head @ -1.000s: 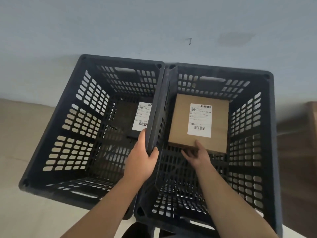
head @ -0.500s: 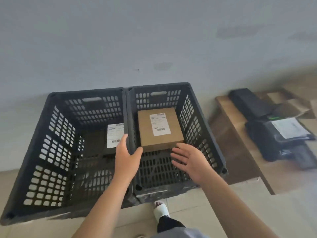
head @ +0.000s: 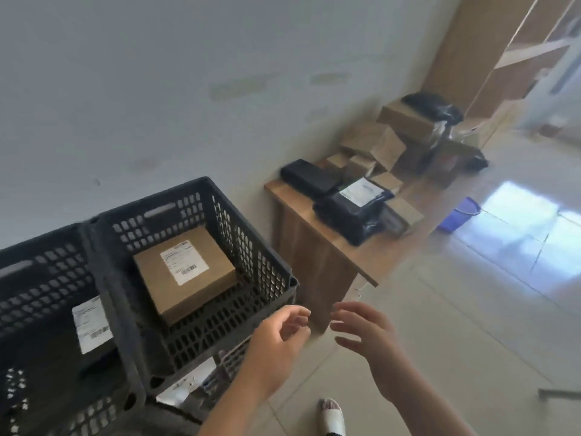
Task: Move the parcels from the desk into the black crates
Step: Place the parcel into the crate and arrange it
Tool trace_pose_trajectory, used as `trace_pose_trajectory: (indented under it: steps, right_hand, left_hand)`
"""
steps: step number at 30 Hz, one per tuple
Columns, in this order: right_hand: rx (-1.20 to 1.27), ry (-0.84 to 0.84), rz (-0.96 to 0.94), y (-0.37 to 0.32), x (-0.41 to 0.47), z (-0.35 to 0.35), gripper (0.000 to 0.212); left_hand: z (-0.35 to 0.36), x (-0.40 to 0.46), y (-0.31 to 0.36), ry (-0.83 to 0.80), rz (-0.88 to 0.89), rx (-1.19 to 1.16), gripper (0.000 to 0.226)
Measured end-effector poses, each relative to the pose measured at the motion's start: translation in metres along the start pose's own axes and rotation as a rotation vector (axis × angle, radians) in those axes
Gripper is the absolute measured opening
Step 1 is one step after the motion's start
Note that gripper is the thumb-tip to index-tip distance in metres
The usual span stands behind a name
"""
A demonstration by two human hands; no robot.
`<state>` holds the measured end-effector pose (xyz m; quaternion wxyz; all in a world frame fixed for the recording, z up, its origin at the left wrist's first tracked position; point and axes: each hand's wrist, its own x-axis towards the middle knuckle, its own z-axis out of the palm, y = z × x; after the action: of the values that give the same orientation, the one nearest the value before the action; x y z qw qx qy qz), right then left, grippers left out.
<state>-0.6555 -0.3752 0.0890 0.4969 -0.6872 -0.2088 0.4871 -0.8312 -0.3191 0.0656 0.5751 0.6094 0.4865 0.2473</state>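
Observation:
Two black slotted crates stand side by side at the lower left. The right crate (head: 270, 265) holds a brown cardboard parcel (head: 185, 275) with a white label. The left crate (head: 37, 278) holds a dark parcel with a white label (head: 91, 324). My left hand (head: 276, 344) and my right hand (head: 367, 335) hang empty in the air to the right of the crates, fingers loose. The wooden desk (head: 327, 247) stands further right, carrying a black bagged parcel (head: 352, 206), another black parcel (head: 309, 177) and several brown boxes (head: 386, 143).
A pale wall runs behind the crates and desk. A blue bucket (head: 459, 214) sits on the tiled floor beyond the desk. My shoe (head: 331, 415) shows at the bottom. A wooden cabinet (head: 465, 51) rises at the far right.
Both hands have left the crates: the left one released the divider rim, the right one drew away from the brown parcel. The view has swung right, bringing the desk and its parcels into sight.

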Motion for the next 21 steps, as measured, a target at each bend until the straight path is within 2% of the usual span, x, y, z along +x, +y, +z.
trace_pose_trajectory:
  steps: [5,12,17,21]
  right_hand:
    - [0.085,0.063,-0.032,-0.020,0.035,-0.058,0.012]
    - [0.217,0.154,-0.092,-0.057,0.096,-0.181,0.011]
    - [0.262,0.199,-0.032,-0.055,0.134,-0.244,0.012]
    - [0.281,0.210,0.013,-0.060,0.164,-0.275,0.012]
  left_hand:
    - [0.053,0.040,0.025,-0.016,-0.024,0.046,0.021]
    - [0.163,0.120,0.072,-0.033,-0.062,0.022,0.021]
    - [0.230,0.158,0.085,-0.083,-0.107,0.021,0.020]
    - [0.252,0.195,0.097,-0.095,-0.143,0.050,0.020]
